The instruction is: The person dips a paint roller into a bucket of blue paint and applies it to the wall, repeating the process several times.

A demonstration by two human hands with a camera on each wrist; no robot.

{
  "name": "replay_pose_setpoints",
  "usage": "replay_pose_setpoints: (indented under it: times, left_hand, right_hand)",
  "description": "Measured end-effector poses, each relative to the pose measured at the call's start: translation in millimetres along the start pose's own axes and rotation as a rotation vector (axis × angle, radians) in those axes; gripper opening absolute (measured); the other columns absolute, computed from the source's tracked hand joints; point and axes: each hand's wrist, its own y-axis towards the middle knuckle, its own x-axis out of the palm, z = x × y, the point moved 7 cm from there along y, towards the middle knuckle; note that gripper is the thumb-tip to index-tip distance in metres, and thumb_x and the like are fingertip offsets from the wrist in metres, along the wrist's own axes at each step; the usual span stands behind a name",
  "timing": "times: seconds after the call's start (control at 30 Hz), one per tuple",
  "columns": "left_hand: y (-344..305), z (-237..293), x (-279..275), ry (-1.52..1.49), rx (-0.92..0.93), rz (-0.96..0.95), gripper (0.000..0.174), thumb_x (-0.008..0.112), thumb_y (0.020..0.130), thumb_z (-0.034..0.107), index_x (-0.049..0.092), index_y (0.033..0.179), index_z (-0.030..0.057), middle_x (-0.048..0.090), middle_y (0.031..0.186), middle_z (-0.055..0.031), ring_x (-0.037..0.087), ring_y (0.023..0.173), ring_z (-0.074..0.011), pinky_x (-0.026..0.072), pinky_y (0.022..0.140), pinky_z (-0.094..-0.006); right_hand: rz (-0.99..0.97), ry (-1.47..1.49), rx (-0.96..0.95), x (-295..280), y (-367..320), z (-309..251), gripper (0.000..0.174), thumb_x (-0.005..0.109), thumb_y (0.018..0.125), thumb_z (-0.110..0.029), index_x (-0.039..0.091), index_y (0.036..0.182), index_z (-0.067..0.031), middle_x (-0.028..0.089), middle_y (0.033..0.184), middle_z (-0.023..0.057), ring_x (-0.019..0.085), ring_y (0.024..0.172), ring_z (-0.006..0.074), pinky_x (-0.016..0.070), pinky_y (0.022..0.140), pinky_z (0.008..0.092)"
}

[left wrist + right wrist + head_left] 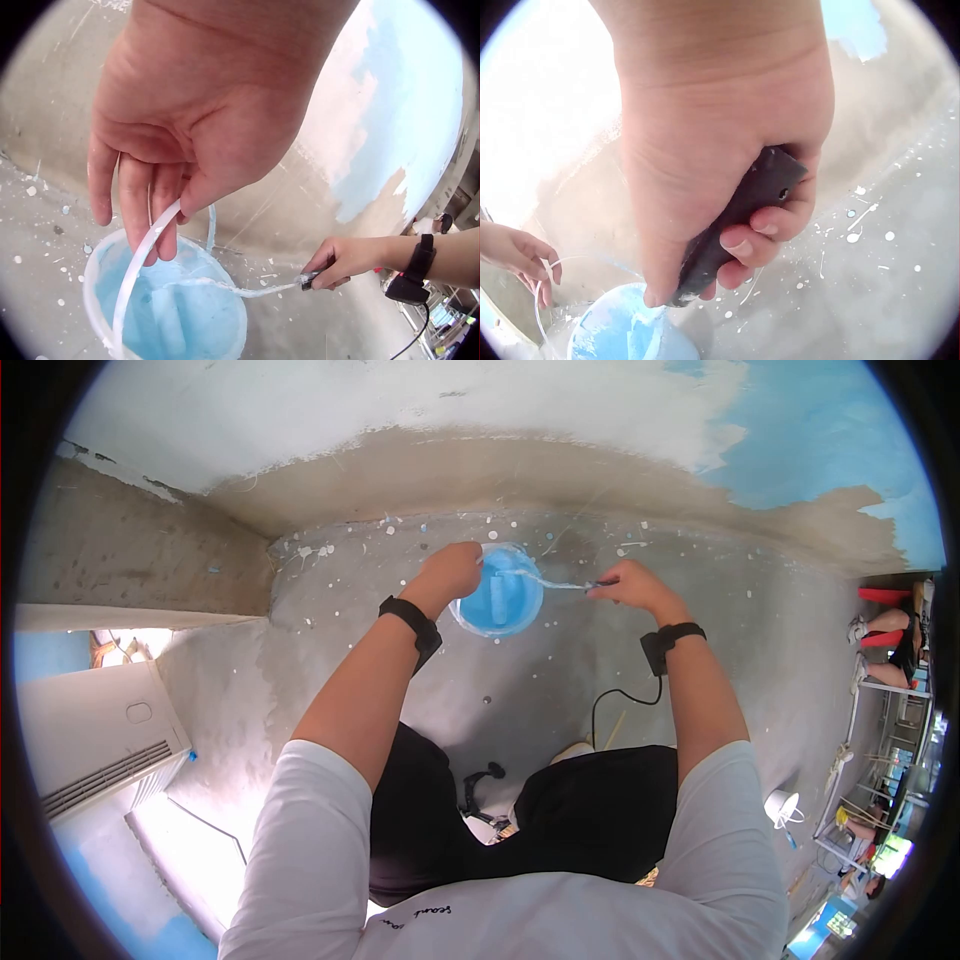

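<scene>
A white bucket (543, 600) of light-blue paint stands on the floor in front of the person. My left hand (452, 572) pinches its raised white bail handle (133, 281) between thumb and fingers. In my right hand (640, 592) is the dark grip (739, 225) of a paint roller, fingers and thumb wrapped round it. The roller's paint-coated frame (255, 292) runs from that hand over the rim into the bucket. Its blue-coated roller sleeve (499, 600) lies inside, against the paint.
Behind the bucket rises a wall (800, 440) partly painted white and blue. Paint drops spot the concrete floor (370, 590). A white appliance (100, 725) stands at left, a white bucket (783, 808) at right. A black cable (597, 710) hangs from the right wrist. Another person's legs (885, 645) show far right.
</scene>
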Motion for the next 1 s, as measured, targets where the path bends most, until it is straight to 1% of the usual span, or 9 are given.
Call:
replay_pose_setpoints:
  times: [0.03,0.27,0.33,0.57,0.63,0.67,0.73,0.87,1.0]
  left_hand:
    - [-2.5,-1.6,1.2,-0.038,-0.042,-0.051,0.02,0.054,0.088,0.013,0.065,0.103,0.0067,0.068,0.105,-0.0175,0.064,0.099,-0.0383,0.0508,0.081,-0.0442]
    - [-5.7,2.9,-1.2,0.008,-0.038,-0.055,0.02,0.053,0.088,0.013,0.065,0.103,0.0086,0.068,0.106,-0.0171,0.063,0.1,-0.0379,0.0507,0.082,-0.0441]
    - [-0.2,-2.4,2.3,-0.019,0.005,0.005,0.015,0.058,0.086,0.012,0.064,0.098,0.0072,0.071,0.087,-0.0132,0.069,0.08,-0.0283,0.0509,0.07,-0.0399]
    - [-3.5,2.7,-1.6,0.04,0.034,0.033,0.014,0.057,0.087,0.013,0.064,0.097,0.0071,0.071,0.086,-0.0125,0.069,0.079,-0.0279,0.051,0.069,-0.0394]
    - [-3.3,-0.2,1.7,-0.035,-0.035,-0.076,0.024,0.053,0.086,0.012,0.066,0.106,0.0089,0.068,0.107,-0.0163,0.064,0.101,-0.0367,0.0507,0.083,-0.0432]
    - [-1.9,-2.4,4.3,-0.035,-0.036,-0.077,0.024,0.053,0.086,0.012,0.066,0.106,0.0089,0.068,0.107,-0.0163,0.064,0.101,-0.0367,0.0507,0.083,-0.0432]
    - [0.8,-3.3,3.5,-0.004,0.015,0.01,0.015,0.056,0.088,0.013,0.065,0.098,0.0073,0.071,0.086,-0.0128,0.069,0.077,-0.0277,0.0511,0.068,-0.0392]
    - [2.9,-5.6,5.4,-0.023,0.023,0.017,0.014,0.057,0.088,0.013,0.065,0.098,0.0069,0.071,0.086,-0.0132,0.07,0.077,-0.0269,0.0513,0.067,-0.0391]
    - [11.8,-14.3,17.0,0.069,0.1,0.061,0.013,0.061,0.085,0.013,0.064,0.096,0.0065,0.07,0.088,-0.0165,0.068,0.082,-0.0353,0.0514,0.069,-0.0436]
  right_hand:
    - [-0.002,-0.014,0.01,0.1,-0.1,4.9,0.032,0.078,0.079,-0.031,0.072,0.083,0.0004,0.06,0.061,0.0054,0.054,0.056,0.0126,0.0429,0.056,0.0299]
    - [-0.036,0.075,0.077,7.7,-4.3,17.4,0.036,0.076,0.08,-0.036,0.071,0.079,0.0003,0.057,0.059,0.0037,0.052,0.056,0.012,0.041,0.054,0.0298]
    - [-0.036,0.031,0.095,8.6,-4.0,19.4,0.036,0.075,0.081,-0.036,0.071,0.08,0.0001,0.057,0.059,0.0036,0.052,0.056,0.012,0.0409,0.054,0.0297]
    - [-0.013,0.01,0.057,11.4,1.5,2.0,0.041,0.076,0.078,-0.039,0.071,0.082,0.0014,0.06,0.061,0.0073,0.055,0.056,0.0154,0.0439,0.056,0.0312]
    - [-0.014,-0.042,-0.002,12.4,4.7,-0.1,0.035,0.076,0.081,-0.034,0.071,0.081,0.001,0.056,0.058,0.0029,0.051,0.055,0.0113,0.0407,0.053,0.0296]
    - [-0.014,-0.041,-0.002,11.5,4.8,2.3,0.035,0.076,0.081,-0.034,0.071,0.081,0.001,0.056,0.058,0.0029,0.051,0.055,0.0113,0.0407,0.053,0.0296]
    - [-0.026,0.024,0.024,7.5,3.0,9.9,0.034,0.076,0.081,-0.033,0.071,0.078,0.0003,0.056,0.057,0.0027,0.05,0.053,0.0107,0.0396,0.051,0.0289]
    - [-0.027,0.081,0.046,-2.5,-8.7,27.4,0.034,0.076,0.081,-0.034,0.07,0.076,-0.0002,0.055,0.056,0.0025,0.049,0.051,0.0093,0.038,0.049,0.0276]
    - [-0.037,0.194,0.234,-3.8,-27.0,52.8,0.037,0.075,0.083,-0.037,0.07,0.075,-0.0017,0.055,0.057,0.0014,0.049,0.05,0.0082,0.0357,0.047,0.0246]
